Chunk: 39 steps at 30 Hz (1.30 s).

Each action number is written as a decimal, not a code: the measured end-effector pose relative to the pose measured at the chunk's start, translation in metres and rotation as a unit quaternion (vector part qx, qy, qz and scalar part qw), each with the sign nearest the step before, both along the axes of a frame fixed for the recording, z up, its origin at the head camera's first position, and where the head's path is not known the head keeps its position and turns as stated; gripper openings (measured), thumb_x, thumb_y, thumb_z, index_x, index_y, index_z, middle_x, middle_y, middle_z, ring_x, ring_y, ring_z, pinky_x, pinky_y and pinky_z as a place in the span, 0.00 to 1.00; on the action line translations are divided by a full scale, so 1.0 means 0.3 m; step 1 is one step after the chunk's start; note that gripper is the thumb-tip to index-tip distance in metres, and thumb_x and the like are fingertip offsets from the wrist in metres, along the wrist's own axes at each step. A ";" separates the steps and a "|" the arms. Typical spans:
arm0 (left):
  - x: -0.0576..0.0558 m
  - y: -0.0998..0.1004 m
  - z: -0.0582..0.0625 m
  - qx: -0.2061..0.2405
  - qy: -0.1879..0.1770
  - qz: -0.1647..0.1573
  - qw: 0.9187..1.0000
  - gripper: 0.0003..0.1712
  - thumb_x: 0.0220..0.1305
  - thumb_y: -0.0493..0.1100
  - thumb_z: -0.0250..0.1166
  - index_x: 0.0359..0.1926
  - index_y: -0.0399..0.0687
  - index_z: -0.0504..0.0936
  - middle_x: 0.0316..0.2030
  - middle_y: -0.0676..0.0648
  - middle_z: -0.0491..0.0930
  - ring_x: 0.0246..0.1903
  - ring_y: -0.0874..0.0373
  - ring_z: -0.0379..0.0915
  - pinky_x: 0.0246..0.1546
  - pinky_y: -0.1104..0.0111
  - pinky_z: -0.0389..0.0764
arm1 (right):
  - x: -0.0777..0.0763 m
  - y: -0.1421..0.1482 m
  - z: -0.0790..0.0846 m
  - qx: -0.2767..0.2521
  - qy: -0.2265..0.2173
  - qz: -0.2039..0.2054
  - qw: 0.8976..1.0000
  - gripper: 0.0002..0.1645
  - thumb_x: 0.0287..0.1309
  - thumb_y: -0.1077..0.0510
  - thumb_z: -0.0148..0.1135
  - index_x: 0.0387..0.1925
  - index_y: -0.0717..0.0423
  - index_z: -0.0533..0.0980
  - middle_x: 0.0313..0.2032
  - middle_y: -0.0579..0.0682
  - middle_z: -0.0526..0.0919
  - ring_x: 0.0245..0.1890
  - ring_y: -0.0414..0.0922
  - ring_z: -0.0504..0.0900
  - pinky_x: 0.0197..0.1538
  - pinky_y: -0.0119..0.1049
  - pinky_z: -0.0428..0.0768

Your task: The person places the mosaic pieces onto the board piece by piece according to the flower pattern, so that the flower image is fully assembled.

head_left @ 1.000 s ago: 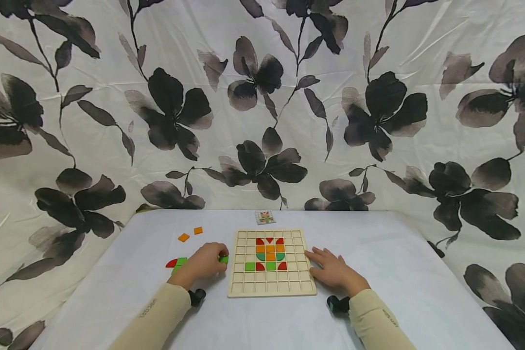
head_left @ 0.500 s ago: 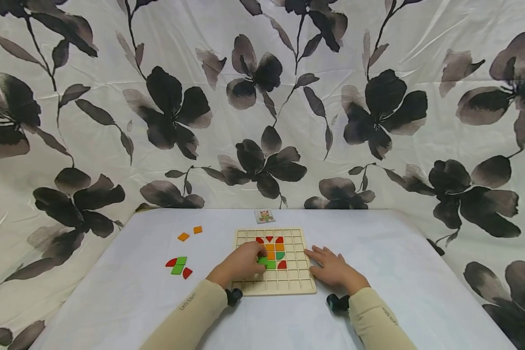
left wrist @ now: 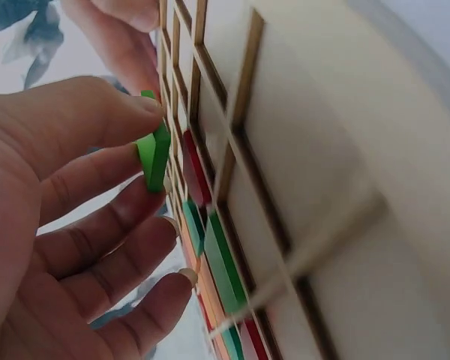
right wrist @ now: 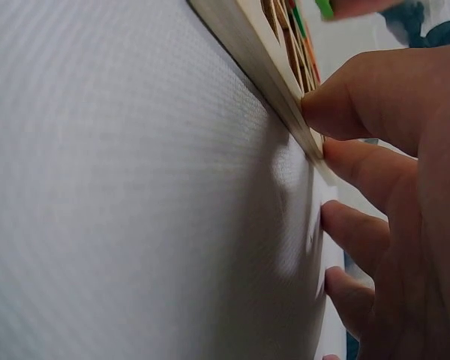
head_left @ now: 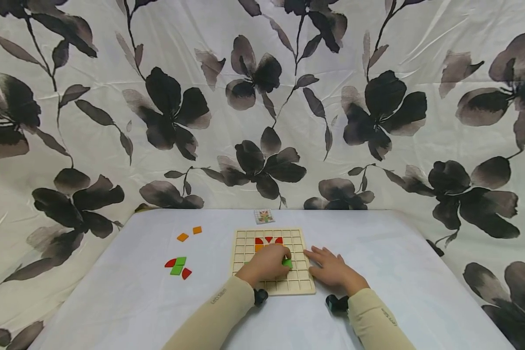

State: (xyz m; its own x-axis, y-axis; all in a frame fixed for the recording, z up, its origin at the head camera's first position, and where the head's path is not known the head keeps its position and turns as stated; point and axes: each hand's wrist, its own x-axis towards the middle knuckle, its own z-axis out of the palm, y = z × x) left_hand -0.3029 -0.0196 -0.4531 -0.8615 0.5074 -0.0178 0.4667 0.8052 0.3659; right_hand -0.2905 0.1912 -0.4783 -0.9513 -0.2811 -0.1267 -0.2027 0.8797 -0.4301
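Observation:
My left hand (head_left: 268,262) pinches a green square tile (left wrist: 156,154) between thumb and fingertips, just above the right half of a wooden grid board (head_left: 302,290). In the left wrist view the tile stands apart from the cells, near a red tile (left wrist: 197,169) set in the grid. Several red and orange tiles show at the pattern's top; the hand covers most of the others in the head view. My right hand (head_left: 332,270) rests at the board's right side. Its thumb and index fingertip touch the board's edge, while the other fingers lie outstretched on the table.
Left of the board lie two orange squares (head_left: 182,237), two green tiles (head_left: 178,269) and two red quarter-round tiles (head_left: 186,273). A small pattern card (head_left: 264,216) is behind the board. A flowered cloth (head_left: 262,121) hangs beyond the white table (head_left: 113,301).
My left hand has carried the green tile rightward, from beside the board's left edge across to its right half. The right hand has stayed at the board's edge.

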 end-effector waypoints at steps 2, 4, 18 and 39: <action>-0.004 0.012 -0.007 -0.008 0.008 -0.006 1.000 0.15 0.58 0.45 0.68 0.47 0.47 0.84 0.36 0.55 0.81 0.31 0.63 0.70 0.36 0.72 0.74 | 0.000 -0.003 -0.002 -0.001 0.000 0.000 1.000 0.31 0.64 0.49 0.52 0.69 0.44 0.65 0.72 0.54 0.61 0.74 0.62 0.52 0.67 0.71 0.45; -0.006 0.021 -0.015 -0.018 0.013 -0.009 1.000 0.15 0.60 0.45 0.68 0.47 0.48 0.84 0.39 0.54 0.82 0.32 0.63 0.71 0.39 0.71 0.75 | 0.000 -0.006 -0.004 -0.002 -0.003 0.001 1.000 0.31 0.65 0.49 0.52 0.70 0.43 0.65 0.72 0.53 0.61 0.74 0.62 0.52 0.67 0.71 0.45; 0.013 0.034 -0.012 -0.057 0.044 -0.028 0.997 0.06 0.62 0.44 0.67 0.38 0.50 0.87 0.31 0.57 0.78 0.30 0.63 0.67 0.36 0.72 0.72 | 0.003 -0.010 -0.011 0.006 0.006 0.003 1.000 0.32 0.64 0.50 0.53 0.69 0.43 0.65 0.72 0.53 0.62 0.73 0.62 0.54 0.66 0.72 0.46; 0.052 -0.172 0.034 -0.004 0.029 0.020 0.999 0.14 0.66 0.43 0.61 0.50 0.48 0.85 0.49 0.51 0.84 0.55 0.53 0.77 0.56 0.59 0.76 | 0.007 -0.010 0.001 0.008 0.000 -0.009 1.000 0.32 0.64 0.50 0.52 0.70 0.45 0.64 0.72 0.55 0.61 0.73 0.63 0.52 0.67 0.71 0.46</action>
State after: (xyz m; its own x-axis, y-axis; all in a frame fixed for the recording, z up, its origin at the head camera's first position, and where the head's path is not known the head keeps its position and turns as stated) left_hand -0.2873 -0.0712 -0.4429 -0.8807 0.4728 0.0293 0.4547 0.8266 0.3317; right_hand -0.2886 0.1881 -0.4780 -0.9560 -0.2628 -0.1306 -0.1876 0.8895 -0.4166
